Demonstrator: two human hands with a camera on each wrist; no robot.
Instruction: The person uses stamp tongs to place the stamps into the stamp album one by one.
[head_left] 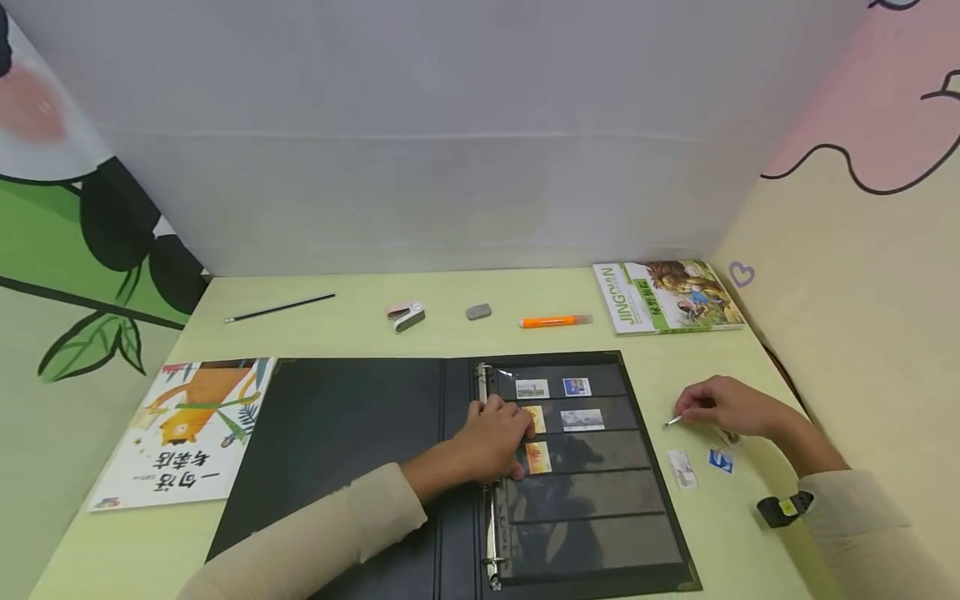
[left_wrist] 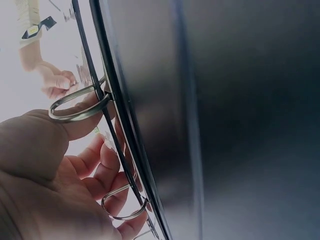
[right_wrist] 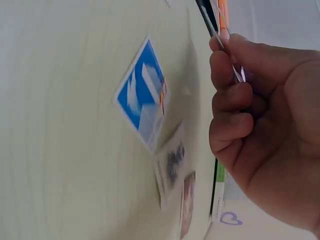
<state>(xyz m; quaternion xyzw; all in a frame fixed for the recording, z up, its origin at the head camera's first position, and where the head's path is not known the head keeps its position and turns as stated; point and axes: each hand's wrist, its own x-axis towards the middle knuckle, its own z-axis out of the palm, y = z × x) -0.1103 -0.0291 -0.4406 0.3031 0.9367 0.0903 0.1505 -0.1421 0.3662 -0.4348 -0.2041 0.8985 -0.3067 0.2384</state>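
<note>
A black ring binder (head_left: 360, 433) lies spread on the table, its right side holding a dark pocket page (head_left: 600, 546). Several small stamps sit in the upper pockets, among them a grey one (head_left: 582, 420) and an orange one (head_left: 538, 457). My left hand (head_left: 491, 437) rests on the page beside the metal rings (left_wrist: 80, 105), fingers bent, fingertips partly hidden. To the right of the binder, my right hand (head_left: 723, 406) pinches thin silvery tweezers (right_wrist: 232, 60), mostly covered by the fingers. Near it lie a blue stamp (right_wrist: 142, 95), a pale stamp (head_left: 682, 469) and another stamp (right_wrist: 172, 162).
Along the back lie a pencil (head_left: 279, 308), a stapler (head_left: 407, 316), a grey eraser (head_left: 478, 312) and an orange marker (head_left: 551, 322). One book (head_left: 667, 296) lies at the back right, another (head_left: 183, 433) at the left, against the binder. Walls border the back and right.
</note>
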